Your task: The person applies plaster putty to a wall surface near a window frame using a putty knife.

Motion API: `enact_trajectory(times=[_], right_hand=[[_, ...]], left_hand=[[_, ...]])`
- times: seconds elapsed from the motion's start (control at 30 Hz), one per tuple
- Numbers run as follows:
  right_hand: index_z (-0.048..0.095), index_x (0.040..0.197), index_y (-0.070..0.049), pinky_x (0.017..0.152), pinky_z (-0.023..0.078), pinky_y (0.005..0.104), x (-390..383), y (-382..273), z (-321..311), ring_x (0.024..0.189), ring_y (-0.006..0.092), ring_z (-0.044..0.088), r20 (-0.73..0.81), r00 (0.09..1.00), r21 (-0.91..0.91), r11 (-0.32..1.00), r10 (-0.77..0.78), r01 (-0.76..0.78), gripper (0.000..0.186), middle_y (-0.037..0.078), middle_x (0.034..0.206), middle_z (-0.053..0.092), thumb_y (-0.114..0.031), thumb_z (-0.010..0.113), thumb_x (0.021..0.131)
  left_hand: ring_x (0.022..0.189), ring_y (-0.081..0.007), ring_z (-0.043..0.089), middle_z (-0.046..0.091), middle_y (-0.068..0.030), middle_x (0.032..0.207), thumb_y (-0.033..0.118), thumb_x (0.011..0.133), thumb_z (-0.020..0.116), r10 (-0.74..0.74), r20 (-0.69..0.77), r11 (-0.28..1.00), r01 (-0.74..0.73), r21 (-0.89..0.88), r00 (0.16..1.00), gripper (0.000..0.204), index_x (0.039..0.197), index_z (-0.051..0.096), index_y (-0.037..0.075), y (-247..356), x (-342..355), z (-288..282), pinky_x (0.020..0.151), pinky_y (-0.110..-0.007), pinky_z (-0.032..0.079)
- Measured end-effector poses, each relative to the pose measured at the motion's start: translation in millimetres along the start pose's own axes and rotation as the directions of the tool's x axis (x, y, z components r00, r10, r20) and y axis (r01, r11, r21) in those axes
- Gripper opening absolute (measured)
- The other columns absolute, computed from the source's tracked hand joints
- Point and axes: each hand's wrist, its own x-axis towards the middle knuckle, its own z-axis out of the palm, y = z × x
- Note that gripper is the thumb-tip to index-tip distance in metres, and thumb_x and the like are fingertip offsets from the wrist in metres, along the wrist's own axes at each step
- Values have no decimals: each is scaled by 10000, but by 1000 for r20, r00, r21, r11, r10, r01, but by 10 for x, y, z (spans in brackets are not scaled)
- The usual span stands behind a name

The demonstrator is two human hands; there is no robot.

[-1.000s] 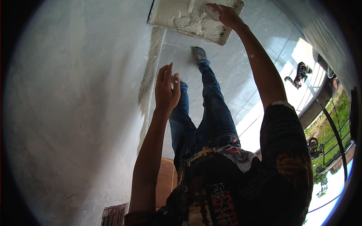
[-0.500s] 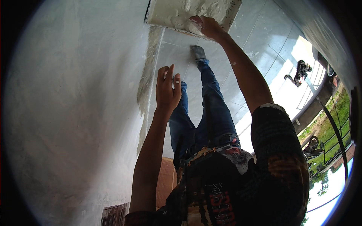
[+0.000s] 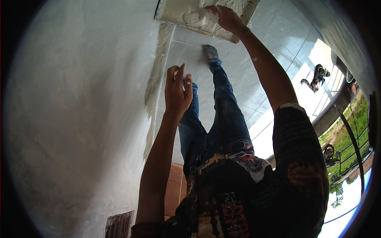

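My right hand reaches into a shallow, pale rectangular tray at the top of the view. Thick off-white paste lies in it, pushed into ridges and lumps. The fingers are closed and smeared with paste; whatever they hold, if anything, is hidden. My left hand hovers in front of my legs, beside the wall, its fingers loosely bent and apart. Nothing shows in it, and a small white spot marks one finger.
A smooth grey-white wall fills the left side, with a rough strip along its foot. Grey tiles cover the floor. A brown cardboard box sits near the wall. Dark patterned cloth lies in sunlight at right.
My right hand has moved slightly up and to the right across the paste, whose surface has changed shape. My left hand keeps nearly the same place and pose.
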Motion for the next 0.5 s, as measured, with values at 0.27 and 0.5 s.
enact_trajectory(times=[0.27, 0.5], right_hand=[[560, 1188, 24, 893, 518, 500, 25, 685, -19, 1062, 416, 642, -92, 988, -26, 991, 125, -128, 342, 280, 1066, 665, -94, 562, 868], [567, 1247, 4, 944, 506, 464, -102, 210, 100, 1133, 366, 631, 245, 955, -5, 986, 164, -168, 404, 259, 1177, 653, -155, 588, 877]], left_hand=[[1057, -359, 563, 517, -212, 1166, 136, 974, 540, 7, 21, 1000, -7, 3, 1000, 358, 1277, 537, -53, -23, 39, 54, 899, -434, 483], [1055, -347, 564, 514, -205, 1173, 124, 972, 545, -4, 9, 1000, 4, 20, 1000, 351, 1275, 537, -52, -55, -6, -60, 889, -426, 484]])
